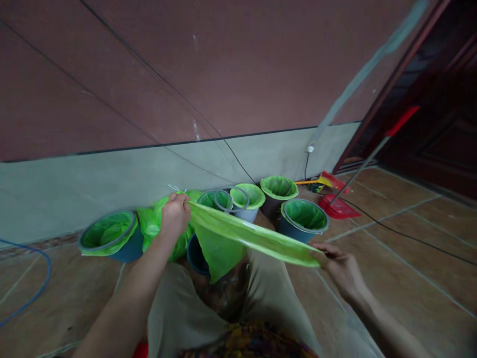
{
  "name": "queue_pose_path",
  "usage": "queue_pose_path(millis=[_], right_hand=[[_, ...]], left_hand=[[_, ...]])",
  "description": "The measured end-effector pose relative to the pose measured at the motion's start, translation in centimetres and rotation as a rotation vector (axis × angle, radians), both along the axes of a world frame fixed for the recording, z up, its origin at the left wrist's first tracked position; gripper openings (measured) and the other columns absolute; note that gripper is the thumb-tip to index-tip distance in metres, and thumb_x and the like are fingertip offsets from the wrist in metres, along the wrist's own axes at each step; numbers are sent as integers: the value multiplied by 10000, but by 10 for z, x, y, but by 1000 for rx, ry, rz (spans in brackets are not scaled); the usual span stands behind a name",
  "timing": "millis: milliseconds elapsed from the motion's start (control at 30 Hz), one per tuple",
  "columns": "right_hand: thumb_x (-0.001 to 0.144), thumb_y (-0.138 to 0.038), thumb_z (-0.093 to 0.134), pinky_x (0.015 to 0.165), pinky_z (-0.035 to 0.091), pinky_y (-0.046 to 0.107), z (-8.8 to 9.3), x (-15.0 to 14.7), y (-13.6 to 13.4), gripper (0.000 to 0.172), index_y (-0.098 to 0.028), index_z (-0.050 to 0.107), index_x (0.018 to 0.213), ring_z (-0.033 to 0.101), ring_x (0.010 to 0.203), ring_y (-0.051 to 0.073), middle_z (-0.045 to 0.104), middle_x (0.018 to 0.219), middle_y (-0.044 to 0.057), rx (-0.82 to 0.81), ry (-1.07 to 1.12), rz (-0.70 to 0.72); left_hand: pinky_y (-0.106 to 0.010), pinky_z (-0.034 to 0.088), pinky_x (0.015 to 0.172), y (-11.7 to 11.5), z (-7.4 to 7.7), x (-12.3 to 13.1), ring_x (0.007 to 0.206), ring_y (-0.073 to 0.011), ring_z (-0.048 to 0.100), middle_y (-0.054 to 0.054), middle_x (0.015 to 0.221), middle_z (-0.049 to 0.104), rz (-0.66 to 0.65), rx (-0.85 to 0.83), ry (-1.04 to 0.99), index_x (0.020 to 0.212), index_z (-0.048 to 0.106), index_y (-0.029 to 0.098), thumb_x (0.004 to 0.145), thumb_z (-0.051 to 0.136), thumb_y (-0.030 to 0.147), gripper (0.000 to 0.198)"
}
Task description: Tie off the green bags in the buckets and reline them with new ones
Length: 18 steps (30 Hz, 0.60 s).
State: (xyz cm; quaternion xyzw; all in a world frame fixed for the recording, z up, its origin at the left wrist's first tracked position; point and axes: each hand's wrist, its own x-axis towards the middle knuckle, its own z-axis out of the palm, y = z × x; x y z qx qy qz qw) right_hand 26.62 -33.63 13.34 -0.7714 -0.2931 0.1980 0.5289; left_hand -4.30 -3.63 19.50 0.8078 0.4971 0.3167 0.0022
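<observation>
A green plastic trash bag [223,248] is stretched sideways between my two hands, its mouth held wide and its body hanging down. My left hand [176,214] is closed on one end of the rim, and my right hand [335,261] pinches the other end. Below the bag, between my knees, stands a blue bucket [197,253], partly hidden by the bag. Behind my left hand sits a filled green bag [151,223] against the wall.
Lined bins stand along the wall: a blue one [130,243] at left, a white one [248,214], a dark one [270,204] and another blue one [294,228]. A red dustpan [339,206] lies right. A blue hose [47,273] and black cable [387,231] cross the floor.
</observation>
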Motion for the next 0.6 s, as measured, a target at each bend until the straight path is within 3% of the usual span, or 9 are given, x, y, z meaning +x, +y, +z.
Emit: queue_pose_path(millis=[100,233,300,367,400,433,467,500,600], right_hand=[[528,-390,813,432,364,218,34,21,42,345,-178,743,791,540,510,128,678,630,16,71,207,-16],[552,-250,762,477,396,204,105,33,100,256,-181,720,795,573,582,125,683,688,14,189,291,13],[625,-245,713,555,470,259,140,30,114,174,-177,719,785,600,636,154,679,711,28,362,64,0],[725,-227,661,756,522,331,155,23,112,92,-194,732,772,642,826,188,701,856,57,602,-416,-77],[763,-217,630,858,508,367,151,19,107,111,-212,740,778,641,928,207,701,931,66,689,-655,-125],[785,-212,614,913,492,393,137,15,99,144,-231,751,826,630,996,221,693,1033,71,658,-823,-144],[778,-224,610,894,501,400,116,12,90,147,-232,755,804,638,974,232,697,1014,74,638,-923,-182],[771,-248,599,846,523,389,89,9,80,157,-232,755,770,654,920,234,708,947,69,541,-927,-86],[734,-292,516,525,522,281,3,1,53,242,-234,730,638,654,577,190,698,668,34,-4,-624,413]], left_hand=[[-290,485,854,19,17,-9,868,-208,654,-86,932,704,-9,-134,213,878,710,181,787,467,148,262],[-257,483,781,41,76,-19,824,-205,672,-54,839,739,5,-301,205,855,748,179,747,511,148,263],[-265,490,742,41,108,-28,742,-195,664,-46,781,731,72,-245,3,906,751,151,749,528,183,274],[-275,498,694,31,124,-39,673,-168,639,-54,800,726,104,-92,-286,1007,728,117,777,511,213,331],[-276,503,684,23,121,-46,669,-154,632,-63,850,727,109,22,-435,1027,716,110,786,504,224,341],[-274,511,716,13,111,-52,735,-151,641,-73,944,725,104,145,-550,990,720,121,790,501,229,316],[-275,510,787,4,93,-57,848,-160,648,-72,999,719,73,217,-591,916,727,140,790,493,219,277],[-274,506,808,-4,69,-62,865,-168,647,-57,924,724,34,182,-577,761,719,161,753,509,199,213],[-255,473,631,-19,-13,-72,614,-154,606,-6,623,680,-17,-366,-354,538,660,202,625,535,113,176]])
